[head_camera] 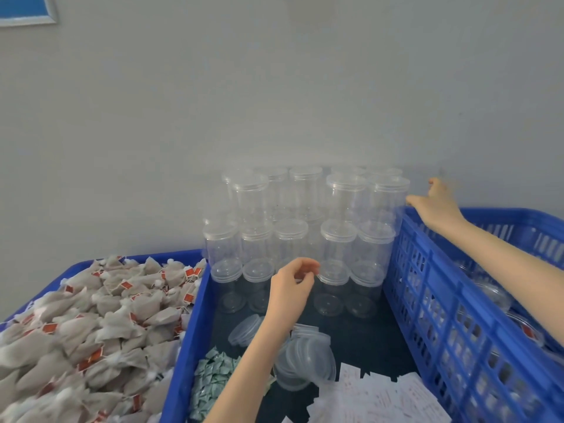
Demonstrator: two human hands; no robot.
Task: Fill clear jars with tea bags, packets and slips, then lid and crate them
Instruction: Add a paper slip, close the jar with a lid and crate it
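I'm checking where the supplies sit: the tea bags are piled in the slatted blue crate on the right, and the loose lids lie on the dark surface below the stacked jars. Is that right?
Not quite. The head view shows the tea bags piled in the solid blue bin on the left, not in the slatted blue crate on the right. The loose lids do lie on the dark surface below the stacked jars.

Clear, glossy plastic jars stacked at the back, smooth-walled and see-through. Loose lids look frosted, semi-clear plastic. Tea bags are matt, fibrous, cloth-like mesh with red paper tags. Blue crate is hard, slightly shiny latticed plastic. Slips are thin white matt paper; small green packets look faintly glossy.
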